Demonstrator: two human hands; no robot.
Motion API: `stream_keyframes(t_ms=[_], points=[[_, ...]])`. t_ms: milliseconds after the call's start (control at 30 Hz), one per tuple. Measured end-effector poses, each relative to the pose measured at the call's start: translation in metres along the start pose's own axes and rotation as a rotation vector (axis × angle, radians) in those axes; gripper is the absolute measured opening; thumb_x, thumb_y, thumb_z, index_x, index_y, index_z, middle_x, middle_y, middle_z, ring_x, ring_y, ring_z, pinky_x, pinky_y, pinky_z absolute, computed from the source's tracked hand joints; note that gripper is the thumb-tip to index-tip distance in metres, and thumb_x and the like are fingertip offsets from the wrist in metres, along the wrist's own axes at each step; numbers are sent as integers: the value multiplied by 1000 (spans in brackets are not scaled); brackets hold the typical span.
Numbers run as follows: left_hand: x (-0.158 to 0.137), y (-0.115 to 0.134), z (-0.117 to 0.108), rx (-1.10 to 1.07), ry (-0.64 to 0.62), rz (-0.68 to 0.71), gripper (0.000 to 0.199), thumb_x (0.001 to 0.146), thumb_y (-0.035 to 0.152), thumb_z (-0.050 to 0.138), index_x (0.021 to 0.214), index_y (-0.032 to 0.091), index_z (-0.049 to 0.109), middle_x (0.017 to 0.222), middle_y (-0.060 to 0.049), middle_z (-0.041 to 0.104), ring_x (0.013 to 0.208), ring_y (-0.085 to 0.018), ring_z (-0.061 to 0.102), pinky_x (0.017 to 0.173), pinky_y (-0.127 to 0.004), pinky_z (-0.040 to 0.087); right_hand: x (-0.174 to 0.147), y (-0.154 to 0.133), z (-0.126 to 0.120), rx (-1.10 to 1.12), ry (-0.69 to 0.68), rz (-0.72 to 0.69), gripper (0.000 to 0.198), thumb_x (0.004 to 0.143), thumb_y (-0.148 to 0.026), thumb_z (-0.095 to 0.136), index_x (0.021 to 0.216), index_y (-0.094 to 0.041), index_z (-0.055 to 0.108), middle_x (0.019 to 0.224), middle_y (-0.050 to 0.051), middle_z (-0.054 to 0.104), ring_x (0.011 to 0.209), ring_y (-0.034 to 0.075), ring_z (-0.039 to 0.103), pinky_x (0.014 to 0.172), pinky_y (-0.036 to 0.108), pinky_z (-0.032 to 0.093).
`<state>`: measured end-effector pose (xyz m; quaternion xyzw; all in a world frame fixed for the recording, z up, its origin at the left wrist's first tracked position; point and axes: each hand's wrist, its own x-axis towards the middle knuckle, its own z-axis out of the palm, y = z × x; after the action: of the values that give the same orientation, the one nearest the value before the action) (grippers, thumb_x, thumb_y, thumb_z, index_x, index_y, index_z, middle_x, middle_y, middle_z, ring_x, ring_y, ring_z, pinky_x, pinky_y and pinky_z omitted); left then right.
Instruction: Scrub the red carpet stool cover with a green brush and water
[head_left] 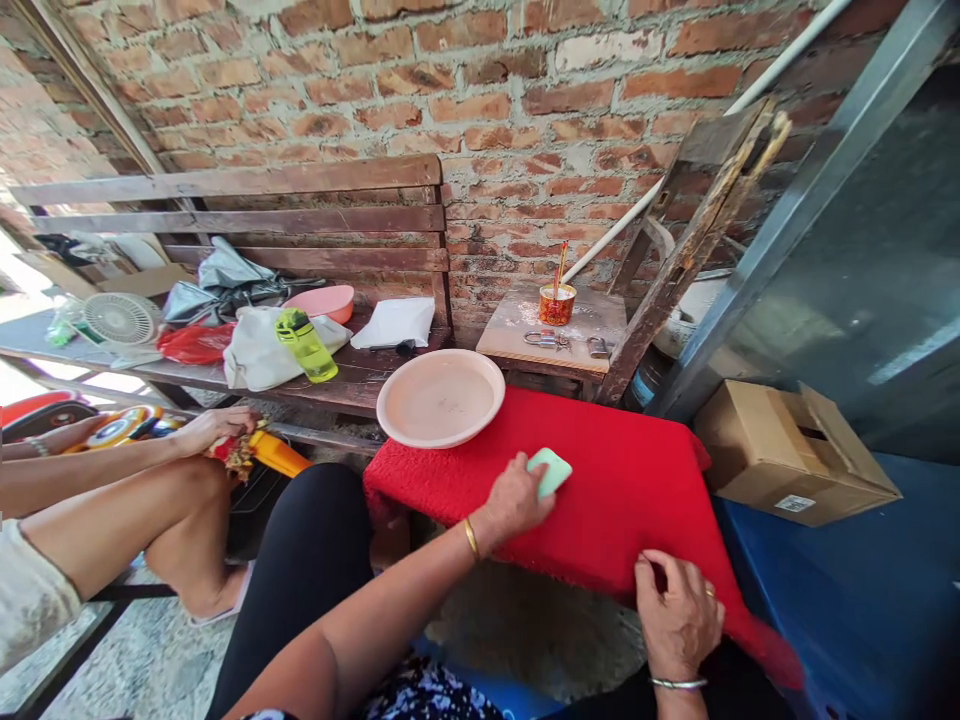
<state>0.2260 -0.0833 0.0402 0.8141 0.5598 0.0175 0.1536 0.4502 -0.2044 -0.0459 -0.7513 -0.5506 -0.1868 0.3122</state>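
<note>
A red cloth [600, 440] is spread over a low table in front of me, hanging over its front edge. My left hand [517, 498], with a gold bangle at the wrist, grips a pale green rounded bar [550, 472] over the middle of the cloth. Whether it is soap or a scrubber I cannot tell. Curled at the cloth's front right edge is my right hand [681, 605], thumb and forefinger together; anything between them is too small to make out. Just beyond my left hand, a shallow pale pink basin [442, 440] stands on the table's far left corner.
A wooden bench [352, 375] on the left bears a green bottle [309, 345], bags, a fan [121, 318] and a pink bowl [330, 303]. A stand [502, 350] holds a red cup [556, 306] and padlocks. On the right sits a cardboard box [757, 440]. Another person's hand [217, 428] is at far left.
</note>
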Motion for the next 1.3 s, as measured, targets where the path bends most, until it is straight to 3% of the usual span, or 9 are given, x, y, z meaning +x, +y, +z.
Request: stream_keyframes(t_ms=[100,200,400,500,767,867,967,1167,1300], points=[[24,-33,-18,48,55,-197,46,91,40,53,133,20,52,121,-14,51,110,-27,57,93,-38,47,-1,-1,3,15,0,12,29,92,-40,48,84,-23,69,81,6,65,74,22,51,66,32,27],[31,-29,-14,93,86,-208,44,92,38,52,131,18,53,118,-14,51,109,-27,57,93,-37,46,-3,-4,5,34,-10,32,25,92,-37,50,82,-23,68,81,5,66,74,21,51,68,32,28],[-11,47,28,84,24,224,49,90,38,52,137,21,50,121,-15,50,110,-31,54,93,-42,47,-1,-11,-1,22,-19,64,23,92,-33,50,81,-23,67,80,3,65,77,20,52,70,32,28],[-23,61,28,12,-63,338,50,88,41,56,135,24,52,121,-13,51,109,-28,55,96,-40,46,-1,-13,-6,24,-35,66,24,92,-33,49,81,-22,67,81,3,64,78,19,51,71,32,28],[35,-17,-25,96,120,-136,42,91,39,53,130,21,53,116,-12,52,109,-26,56,92,-36,46,0,-9,-5,37,-93,107,25,91,-36,49,83,-23,69,82,5,65,78,20,51,71,32,27],[42,-18,-26,127,114,-210,43,91,39,53,128,18,54,118,-14,52,108,-27,57,89,-36,47,0,-8,-3,35,-82,92,25,91,-36,49,83,-23,69,82,5,65,77,20,51,70,32,27],[27,16,-7,118,54,-111,48,88,40,54,130,17,54,122,-16,52,107,-29,56,87,-37,49,-1,-6,-2,19,-63,65,25,91,-36,49,83,-23,69,81,5,64,76,20,51,69,32,27],[-14,74,32,16,-77,369,57,85,54,55,133,24,51,127,-14,50,113,-31,54,96,-44,47,-2,-1,0,3,-21,8,29,92,-40,48,81,-22,68,79,5,64,73,21,51,67,32,28],[8,38,9,-8,-31,139,53,87,51,55,132,23,54,123,-14,52,107,-27,57,94,-38,48,-2,-2,0,4,-55,42,28,91,-39,48,82,-23,69,80,6,65,73,21,51,68,32,29]])
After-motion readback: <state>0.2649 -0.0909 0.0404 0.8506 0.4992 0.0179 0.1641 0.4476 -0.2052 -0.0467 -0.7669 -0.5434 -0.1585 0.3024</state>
